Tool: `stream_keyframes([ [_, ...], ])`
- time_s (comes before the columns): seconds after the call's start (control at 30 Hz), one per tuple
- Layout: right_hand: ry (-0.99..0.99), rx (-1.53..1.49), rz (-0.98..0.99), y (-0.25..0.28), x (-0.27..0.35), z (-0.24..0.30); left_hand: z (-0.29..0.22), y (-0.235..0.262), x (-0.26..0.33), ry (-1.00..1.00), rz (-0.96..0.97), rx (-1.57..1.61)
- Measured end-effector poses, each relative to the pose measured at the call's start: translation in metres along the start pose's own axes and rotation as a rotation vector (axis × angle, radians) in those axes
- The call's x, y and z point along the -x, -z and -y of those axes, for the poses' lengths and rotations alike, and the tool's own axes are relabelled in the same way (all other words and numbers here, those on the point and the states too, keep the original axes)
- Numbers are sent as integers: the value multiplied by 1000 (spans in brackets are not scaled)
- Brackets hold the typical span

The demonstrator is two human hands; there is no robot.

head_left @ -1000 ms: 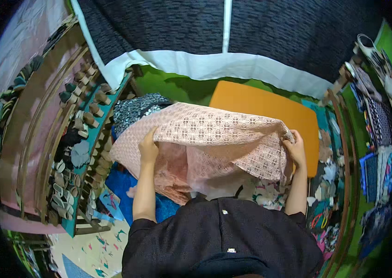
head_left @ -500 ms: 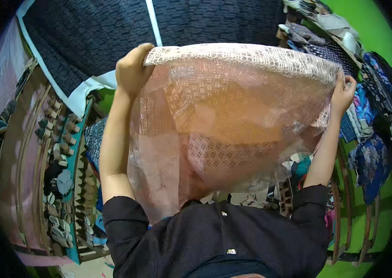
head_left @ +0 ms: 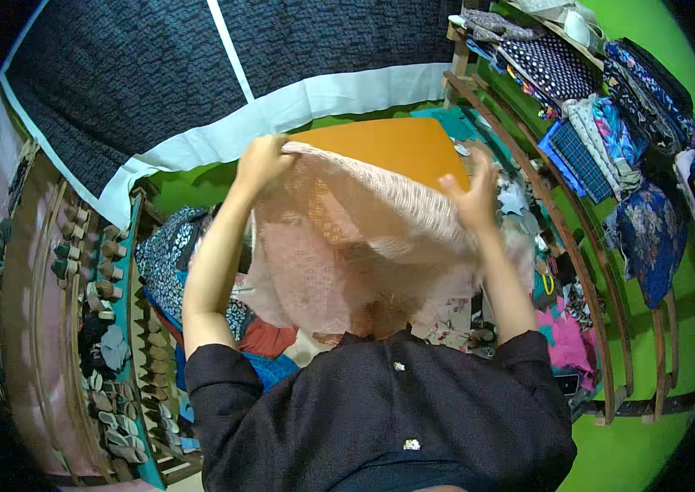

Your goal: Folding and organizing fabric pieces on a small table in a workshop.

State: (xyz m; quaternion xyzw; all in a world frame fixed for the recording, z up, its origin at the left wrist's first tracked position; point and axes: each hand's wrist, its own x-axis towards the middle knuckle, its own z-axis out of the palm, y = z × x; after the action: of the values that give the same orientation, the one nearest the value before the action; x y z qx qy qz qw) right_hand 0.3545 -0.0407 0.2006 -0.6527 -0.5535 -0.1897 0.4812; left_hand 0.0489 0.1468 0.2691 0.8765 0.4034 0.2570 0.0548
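A sheer pale pink lace cloth [head_left: 298, 262] hangs in front of me, its patterned white upper border sloping down from left to right. My left hand [head_left: 264, 170] is closed around the upper left corner of this cloth. At the border's right end, my right hand [head_left: 476, 197] has its fingers and thumb apart, and the cloth lies against or just behind its palm side; the blur hides the exact contact. Beyond the cloth stands an orange-brown board [head_left: 397, 148], partly covered by it.
Wooden racks with rows of shoes [head_left: 109, 287] line the left. On the right, folded clothes [head_left: 585, 156] sit on wooden rails [head_left: 561, 238]. A dark curtain [head_left: 134, 82] with a white border hangs behind. Fabric scraps [head_left: 565, 340] and a patterned cloth [head_left: 171, 254] lie around the board.
Both hands have come down and closer together, so the cloth's taut top edge now slants and sags. My right hand's fingers have spread from their pinch. More of the board shows.
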Motion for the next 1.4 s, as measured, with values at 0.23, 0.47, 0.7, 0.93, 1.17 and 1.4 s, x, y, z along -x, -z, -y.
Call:
stream_keyframes([
  [0.23,102,-77,76,-73,55,114,-80,-20,-1,-84,91,165],
  [0.47,96,-254,147,-75,12,114,-46,-32,52,30,93,648],
  [0.7,-96,-271,32,-93,-55,124,-41,-129,195,185,-280,514],
  [0.93,37,-226,-204,-77,-105,138,-11,-205,260,233,-183,388],
  [1.17,25,-724,-3,-81,-119,115,-22,-177,227,-239,-326,583],
  [1.4,-28,-910,253,-65,-128,116,-80,-158,153,-74,-170,434],
])
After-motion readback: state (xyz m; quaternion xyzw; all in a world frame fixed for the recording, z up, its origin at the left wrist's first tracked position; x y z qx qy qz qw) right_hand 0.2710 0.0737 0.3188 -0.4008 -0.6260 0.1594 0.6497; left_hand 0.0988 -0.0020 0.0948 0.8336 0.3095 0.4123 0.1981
